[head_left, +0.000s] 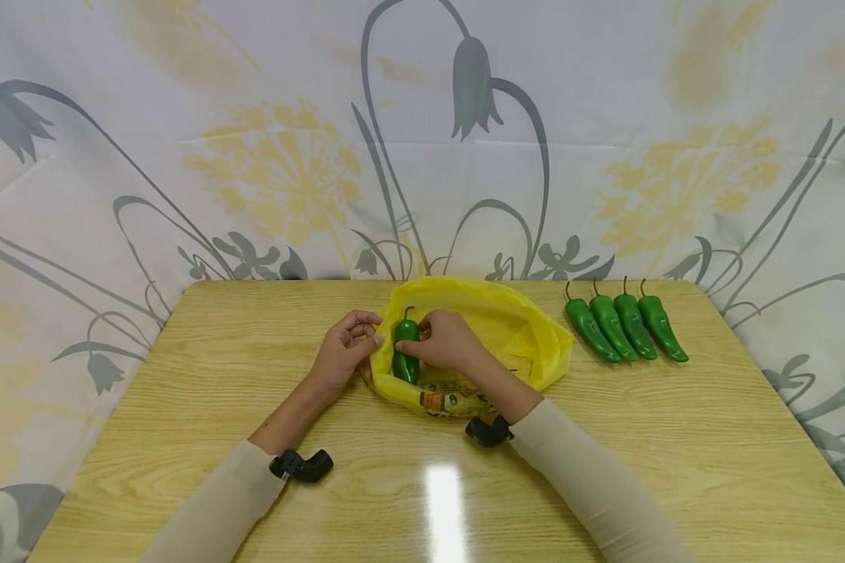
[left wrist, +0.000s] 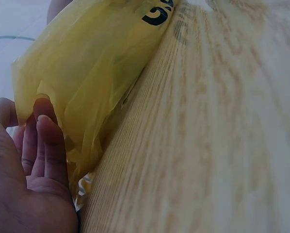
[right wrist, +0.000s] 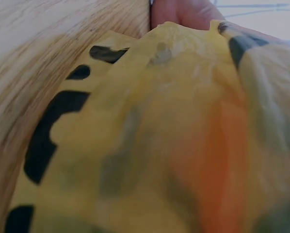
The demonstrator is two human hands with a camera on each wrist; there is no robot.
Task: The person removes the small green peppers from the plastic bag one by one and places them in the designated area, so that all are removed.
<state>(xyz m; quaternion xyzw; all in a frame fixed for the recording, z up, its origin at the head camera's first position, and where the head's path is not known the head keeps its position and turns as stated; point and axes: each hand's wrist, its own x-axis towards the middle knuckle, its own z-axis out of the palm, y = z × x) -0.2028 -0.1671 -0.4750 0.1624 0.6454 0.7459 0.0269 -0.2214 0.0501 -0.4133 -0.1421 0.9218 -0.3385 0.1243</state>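
Observation:
A yellow plastic bag [head_left: 493, 301] lies on the table with its mouth spread wide. At its left rim my left hand [head_left: 339, 353] pinches the film between thumb and fingers; the left wrist view shows the same hand [left wrist: 36, 187] against the bag's side. My right hand [head_left: 452, 342] reaches into the opening and holds a green chili pepper [head_left: 405, 367] near the bag's left end, stem pointing away from me. In the right wrist view the printed bag wall [right wrist: 174, 121] hides the right fingers and the pepper.
Several more green chili peppers [head_left: 634, 327] lie side by side at the table's back right, stems toward the back. A flower-printed curtain [head_left: 422, 156] hangs behind the wooden table [head_left: 239, 352]. Light glares on the table's front middle.

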